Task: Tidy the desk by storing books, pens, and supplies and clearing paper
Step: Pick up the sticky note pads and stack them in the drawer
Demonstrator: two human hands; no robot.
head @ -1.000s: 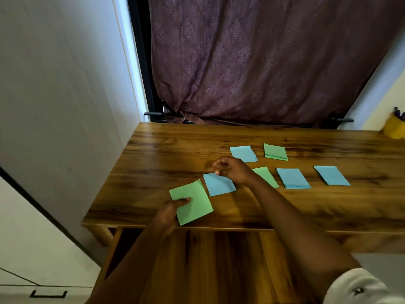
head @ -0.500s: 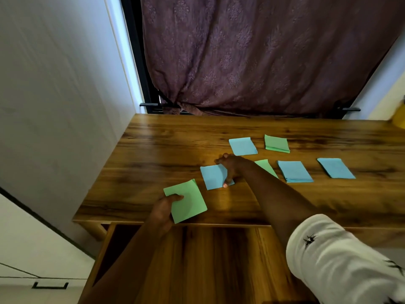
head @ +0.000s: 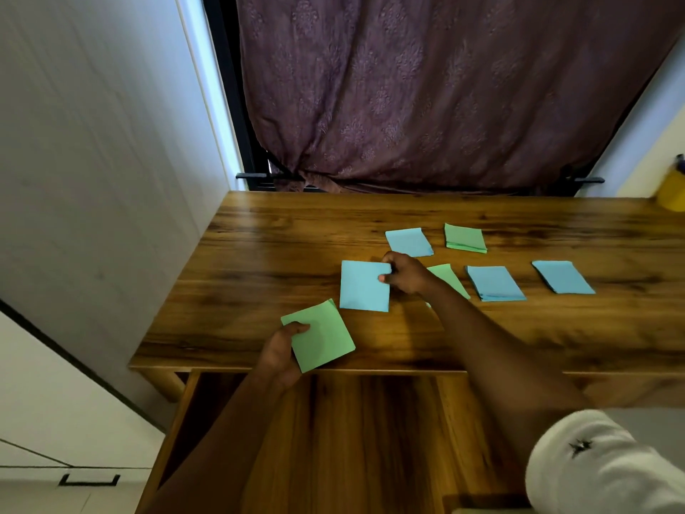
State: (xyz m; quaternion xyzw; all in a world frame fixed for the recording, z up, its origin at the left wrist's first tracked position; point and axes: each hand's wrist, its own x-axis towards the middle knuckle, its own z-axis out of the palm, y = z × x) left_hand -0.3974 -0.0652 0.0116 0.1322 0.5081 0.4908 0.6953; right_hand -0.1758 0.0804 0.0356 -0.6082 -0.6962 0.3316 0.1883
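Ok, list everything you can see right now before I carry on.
desk: one, brown wood, centre.
held blue paper: one, blue, mid-desk.
other blue papers: three, blue, farther back and right.
held green paper: one, green, near desk's front edge.
other green papers: two, green, one far back, one partly under right arm.
cup: one, yellow, far right edge.
curtain: one, purple-brown, behind desk.
drawer: one, brown wood, open below desk front.
cabinet: one, white, left.
sleeve: one, white, right arm.
left-hand grip: one, holds green paper.
right-hand grip: one, pinches blue paper.

patterned purple curtain (head: pixel 426 87), pale wall (head: pixel 92 161), wooden desk (head: pixel 296 235), seemingly dim light
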